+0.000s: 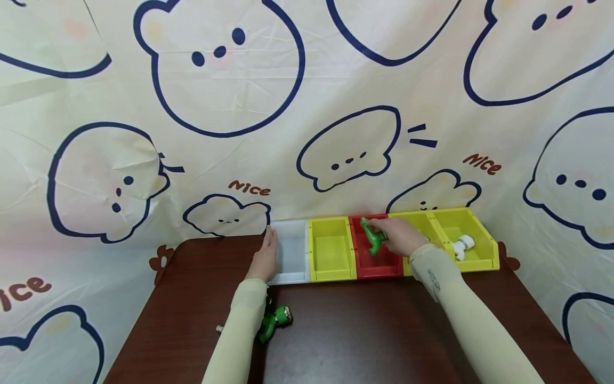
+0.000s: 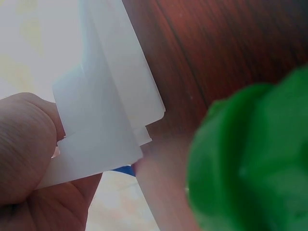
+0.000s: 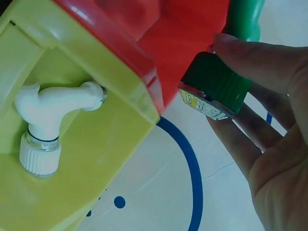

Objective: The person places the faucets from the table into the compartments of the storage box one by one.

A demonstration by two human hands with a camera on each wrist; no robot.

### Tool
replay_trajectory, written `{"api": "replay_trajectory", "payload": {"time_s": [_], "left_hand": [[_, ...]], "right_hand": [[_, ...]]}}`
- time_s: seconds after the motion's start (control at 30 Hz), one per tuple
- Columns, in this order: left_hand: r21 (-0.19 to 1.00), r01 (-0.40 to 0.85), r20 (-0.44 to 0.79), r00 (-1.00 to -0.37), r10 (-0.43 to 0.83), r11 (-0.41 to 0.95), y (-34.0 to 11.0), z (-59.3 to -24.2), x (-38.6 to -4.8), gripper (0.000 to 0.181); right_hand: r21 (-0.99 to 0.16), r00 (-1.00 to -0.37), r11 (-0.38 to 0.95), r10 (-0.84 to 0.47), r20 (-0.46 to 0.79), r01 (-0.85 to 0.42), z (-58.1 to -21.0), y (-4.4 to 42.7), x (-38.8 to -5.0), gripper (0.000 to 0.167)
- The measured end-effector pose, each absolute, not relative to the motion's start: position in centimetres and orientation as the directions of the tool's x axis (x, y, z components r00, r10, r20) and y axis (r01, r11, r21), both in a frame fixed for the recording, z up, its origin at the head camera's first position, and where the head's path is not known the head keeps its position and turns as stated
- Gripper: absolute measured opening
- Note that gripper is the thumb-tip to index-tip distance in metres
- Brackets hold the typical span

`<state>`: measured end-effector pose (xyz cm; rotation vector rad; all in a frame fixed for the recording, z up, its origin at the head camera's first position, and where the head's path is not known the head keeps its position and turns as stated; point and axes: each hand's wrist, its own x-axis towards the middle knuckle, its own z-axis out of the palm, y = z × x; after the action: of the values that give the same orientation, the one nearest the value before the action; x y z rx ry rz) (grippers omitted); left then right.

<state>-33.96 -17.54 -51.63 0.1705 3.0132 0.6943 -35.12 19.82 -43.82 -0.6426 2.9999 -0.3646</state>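
Note:
My right hand holds a green faucet over the red bin. In the right wrist view, thumb and fingers pinch its ribbed knob, which has a label on its end. My left hand is at the left side of the white bin. Its wall lies between thumb and fingers in the left wrist view. Another green faucet lies on the table beside the left forearm, partly hidden by the sleeve; blurred green plastic is close to the left wrist camera.
A white faucet lies in the rightmost yellow bin. Another yellow bin stands between the white and red ones. The bins form a row along the back of the brown table, against a printed cloth.

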Motion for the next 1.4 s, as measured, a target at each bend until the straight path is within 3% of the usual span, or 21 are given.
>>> {"api": "replay_trajectory", "payload": {"time_s": [0.2, 0.53, 1.03, 1.4], "left_hand": [[0.440, 0.097, -0.025, -0.992, 0.121, 0.893, -17.5, -51.5, -33.9, 0.092], [0.424, 0.079, -0.038, -0.994, 0.105, 0.902, -17.4, -51.4, -33.9, 0.091], [0.419, 0.091, -0.025, -0.993, 0.111, 0.903, -17.4, -51.5, -33.9, 0.089], [0.408, 0.094, -0.014, -0.994, 0.109, 0.908, -17.4, -51.6, -33.8, 0.088]], "right_hand": [[-0.191, -0.908, 0.893, -0.419, -0.021, -0.407, -44.8, 19.9, -35.6, 0.074], [-0.203, -0.916, 0.905, -0.395, -0.072, -0.374, -46.0, 19.5, -36.1, 0.079], [-0.192, -0.902, 0.899, -0.418, -0.103, -0.395, -46.8, 18.6, -37.0, 0.062], [-0.203, -0.903, 0.903, -0.409, -0.129, -0.380, -47.9, 18.2, -37.7, 0.041]]}}
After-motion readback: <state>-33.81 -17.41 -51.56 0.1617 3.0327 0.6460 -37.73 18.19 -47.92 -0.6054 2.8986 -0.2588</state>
